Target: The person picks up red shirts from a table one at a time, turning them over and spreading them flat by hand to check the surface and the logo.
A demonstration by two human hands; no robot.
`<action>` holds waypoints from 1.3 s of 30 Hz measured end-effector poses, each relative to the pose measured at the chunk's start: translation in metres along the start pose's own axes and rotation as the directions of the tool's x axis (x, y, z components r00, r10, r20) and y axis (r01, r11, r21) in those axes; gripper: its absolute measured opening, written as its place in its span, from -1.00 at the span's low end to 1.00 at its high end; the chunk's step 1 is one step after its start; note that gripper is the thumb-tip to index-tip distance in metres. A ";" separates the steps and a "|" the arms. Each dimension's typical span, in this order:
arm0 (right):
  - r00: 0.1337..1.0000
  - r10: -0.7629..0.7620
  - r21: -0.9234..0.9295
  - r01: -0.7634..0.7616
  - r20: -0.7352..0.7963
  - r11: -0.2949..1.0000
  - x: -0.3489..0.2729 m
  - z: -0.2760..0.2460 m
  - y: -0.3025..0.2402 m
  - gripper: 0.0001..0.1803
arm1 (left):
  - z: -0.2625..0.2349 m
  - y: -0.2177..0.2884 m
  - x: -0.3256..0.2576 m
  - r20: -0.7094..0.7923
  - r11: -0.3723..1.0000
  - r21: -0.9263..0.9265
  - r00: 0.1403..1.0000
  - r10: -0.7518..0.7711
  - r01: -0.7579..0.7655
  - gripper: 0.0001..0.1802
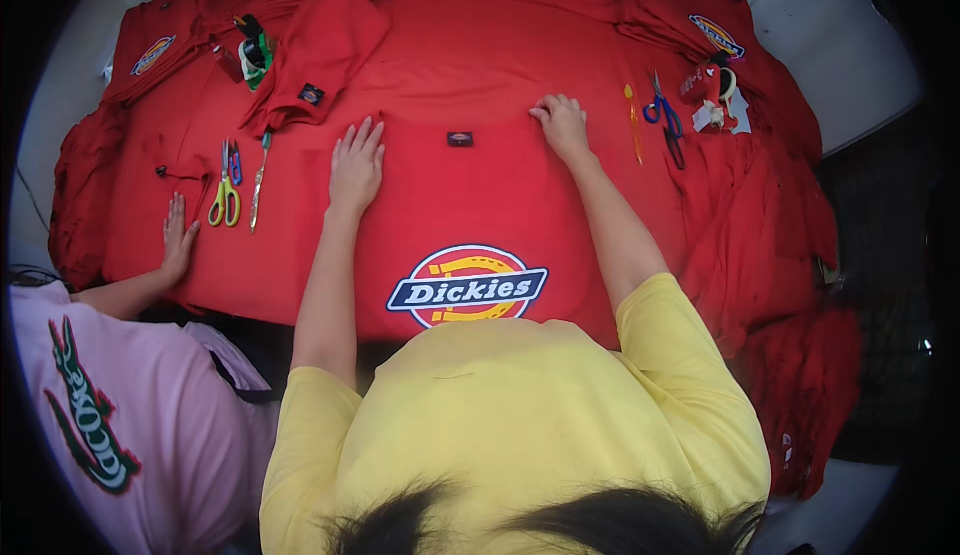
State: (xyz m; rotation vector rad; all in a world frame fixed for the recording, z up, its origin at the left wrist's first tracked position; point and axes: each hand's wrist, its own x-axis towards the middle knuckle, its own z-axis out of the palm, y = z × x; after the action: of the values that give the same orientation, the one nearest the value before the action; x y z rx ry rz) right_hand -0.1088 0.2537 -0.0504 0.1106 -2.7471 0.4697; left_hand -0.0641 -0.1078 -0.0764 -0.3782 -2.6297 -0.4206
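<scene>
Centrally, a red garment [455,200] lies spread on red cloth [460,55]; the left hand [357,165] rests flat at one upper corner, the right hand [563,125] curls at the other (whether pinching, I cannot tell). Uneven pulling could crease it.

A yellow-shirted torso [500,405] hides part of the near edge of the flat red cloth garment [460,200]; its small black rectangular label [460,140] is too tiny to read.
</scene>
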 end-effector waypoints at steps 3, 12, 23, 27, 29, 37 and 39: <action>0.997 0.069 -0.097 -0.071 -0.020 0.993 0.014 0.012 0.009 -0.65 | 0.001 0.002 0.012 0.162 0.974 0.204 0.977 -0.138 0.104 -0.48; 0.980 -0.133 -0.249 0.093 -0.150 0.964 0.008 0.003 -0.004 -0.68 | 0.002 -0.006 0.003 -0.011 0.994 0.019 0.994 -0.108 0.108 -0.55; 0.847 -0.507 0.073 0.502 0.162 0.862 -0.090 -0.036 -0.053 -0.57 | -0.021 0.018 -0.024 0.043 0.990 -0.010 0.989 -0.141 0.142 -0.58; 0.690 -0.683 0.218 0.647 0.241 0.730 -0.148 -0.035 -0.071 -0.47 | -0.012 0.037 -0.038 -0.038 0.988 0.028 0.988 -0.149 0.150 -0.59; 0.707 -0.670 0.263 0.618 0.228 0.741 -0.154 -0.036 -0.058 -0.59 | -0.009 0.036 -0.042 -0.066 0.990 0.018 0.988 -0.138 0.140 -0.58; 0.874 -0.458 -0.017 0.466 0.164 0.884 -0.111 -0.059 -0.045 -0.86 | -0.009 0.035 -0.042 -0.072 0.988 0.043 0.987 -0.143 0.146 -0.58; 0.895 -0.407 0.047 0.405 0.183 0.913 -0.107 -0.054 -0.042 -0.81 | -0.010 0.038 -0.042 -0.122 0.994 0.031 0.988 -0.098 0.103 -0.60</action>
State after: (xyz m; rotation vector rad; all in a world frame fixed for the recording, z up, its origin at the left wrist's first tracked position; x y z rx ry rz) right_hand 0.0143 0.2342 -0.0277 0.7530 -2.7921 0.3657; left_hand -0.0114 -0.0851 -0.0793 -0.2018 -2.5422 -0.4127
